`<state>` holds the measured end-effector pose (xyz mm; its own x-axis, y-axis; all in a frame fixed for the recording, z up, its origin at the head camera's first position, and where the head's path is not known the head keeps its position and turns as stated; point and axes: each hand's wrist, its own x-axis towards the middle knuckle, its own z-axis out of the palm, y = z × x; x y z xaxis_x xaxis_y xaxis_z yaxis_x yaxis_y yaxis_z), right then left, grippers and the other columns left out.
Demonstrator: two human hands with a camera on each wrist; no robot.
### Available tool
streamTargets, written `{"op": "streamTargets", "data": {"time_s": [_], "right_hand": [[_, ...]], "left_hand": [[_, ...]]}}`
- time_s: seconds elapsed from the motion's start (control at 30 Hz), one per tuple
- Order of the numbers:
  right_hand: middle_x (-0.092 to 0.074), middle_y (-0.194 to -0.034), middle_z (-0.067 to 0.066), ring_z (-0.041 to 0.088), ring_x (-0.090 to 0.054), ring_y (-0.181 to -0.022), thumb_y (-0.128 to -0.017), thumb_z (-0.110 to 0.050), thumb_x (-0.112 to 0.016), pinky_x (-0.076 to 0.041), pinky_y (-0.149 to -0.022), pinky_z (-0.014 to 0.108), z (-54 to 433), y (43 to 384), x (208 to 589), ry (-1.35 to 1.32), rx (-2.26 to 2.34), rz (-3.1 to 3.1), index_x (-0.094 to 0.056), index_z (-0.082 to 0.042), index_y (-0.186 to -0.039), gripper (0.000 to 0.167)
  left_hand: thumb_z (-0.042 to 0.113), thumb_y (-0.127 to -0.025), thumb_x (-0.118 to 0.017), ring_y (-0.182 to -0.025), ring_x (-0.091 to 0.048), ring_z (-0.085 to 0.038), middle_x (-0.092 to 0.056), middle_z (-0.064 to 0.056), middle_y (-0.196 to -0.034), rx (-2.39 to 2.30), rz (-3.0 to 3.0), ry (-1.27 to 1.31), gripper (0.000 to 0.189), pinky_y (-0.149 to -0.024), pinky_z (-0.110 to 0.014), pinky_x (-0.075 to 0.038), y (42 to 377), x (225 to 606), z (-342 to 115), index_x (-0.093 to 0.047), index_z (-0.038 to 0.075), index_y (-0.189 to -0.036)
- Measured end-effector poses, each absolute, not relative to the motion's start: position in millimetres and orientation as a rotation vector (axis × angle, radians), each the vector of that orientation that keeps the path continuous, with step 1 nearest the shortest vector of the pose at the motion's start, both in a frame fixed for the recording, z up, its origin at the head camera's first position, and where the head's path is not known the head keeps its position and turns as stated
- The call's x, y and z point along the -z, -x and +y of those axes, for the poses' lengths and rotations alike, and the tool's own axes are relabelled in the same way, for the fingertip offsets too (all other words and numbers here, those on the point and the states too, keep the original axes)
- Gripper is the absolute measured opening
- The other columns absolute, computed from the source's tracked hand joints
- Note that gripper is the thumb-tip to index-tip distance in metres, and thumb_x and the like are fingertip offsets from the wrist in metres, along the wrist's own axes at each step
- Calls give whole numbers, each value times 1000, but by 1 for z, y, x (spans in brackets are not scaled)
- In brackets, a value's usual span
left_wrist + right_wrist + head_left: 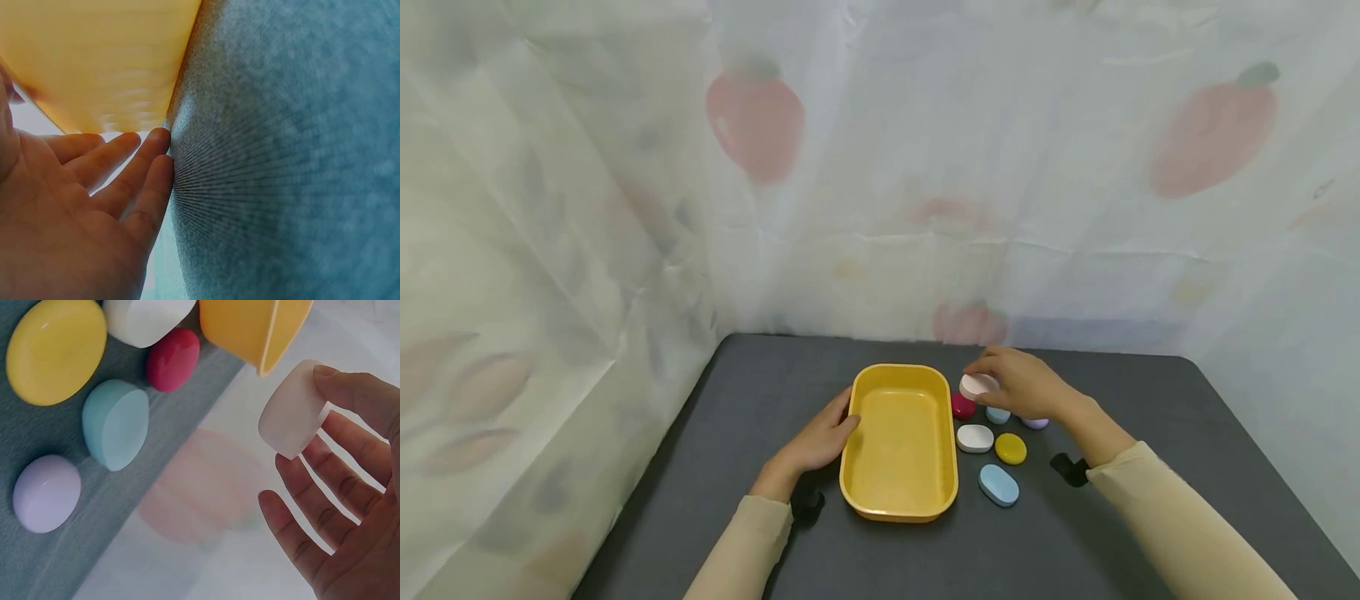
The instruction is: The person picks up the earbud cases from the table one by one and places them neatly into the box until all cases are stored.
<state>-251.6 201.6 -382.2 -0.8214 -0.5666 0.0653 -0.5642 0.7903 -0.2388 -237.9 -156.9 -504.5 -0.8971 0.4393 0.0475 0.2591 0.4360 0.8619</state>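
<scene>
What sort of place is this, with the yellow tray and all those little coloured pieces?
Probably a small screened-off tabletop workspace; I can't tell what building or room it's in. A dark table stands against fruit-printed sheeting, with the yellow tray and colourful rounded pieces on it.

No text, label or brand is legible; no number or sign either

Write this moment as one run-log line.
Left grip: holds glossy yellow rectangular tray at left side | Right grip: pinches pale pink rounded block, raised | Right of tray: six coloured rounded pieces on dark grey table
</scene>
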Motion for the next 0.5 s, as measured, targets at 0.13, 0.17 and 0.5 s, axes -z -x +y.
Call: {"op": "streamTargets", "data": {"time_s": [0.13,0.17,0.5], "right_hand": [[-66,-112,-1,15,-59,-91,-91,-30,-81,-52,-82,36,196,255,383,958,414,2954,-74,-18,-129,40],[-66,-113,-1,15,-59,-91,-92,-31,-80,-52,-82,36,194,255,383,956,421,2951,-74,-18,-129,40],[-68,-119,2,20,-62,-100,-93,-33,-78,-54,-89,44,178,260,381,950,445,2933,-73,-17,-130,40]], "left_hand": [[17,-112,-42,-143,-48,-31,-35,-15,-165,-1450,2496,-626,59,-116,-54,-40,237,504,-157,-20,11,-166],[17,-112,-42,-143,-48,-31,-36,-15,-165,-1451,2495,-629,59,-116,-54,-40,237,503,-157,-20,11,-166],[16,-111,-44,-141,-49,-27,-37,-13,-164,-1451,2490,-626,59,-116,-51,-40,238,505,-159,-22,12,-166]]}}
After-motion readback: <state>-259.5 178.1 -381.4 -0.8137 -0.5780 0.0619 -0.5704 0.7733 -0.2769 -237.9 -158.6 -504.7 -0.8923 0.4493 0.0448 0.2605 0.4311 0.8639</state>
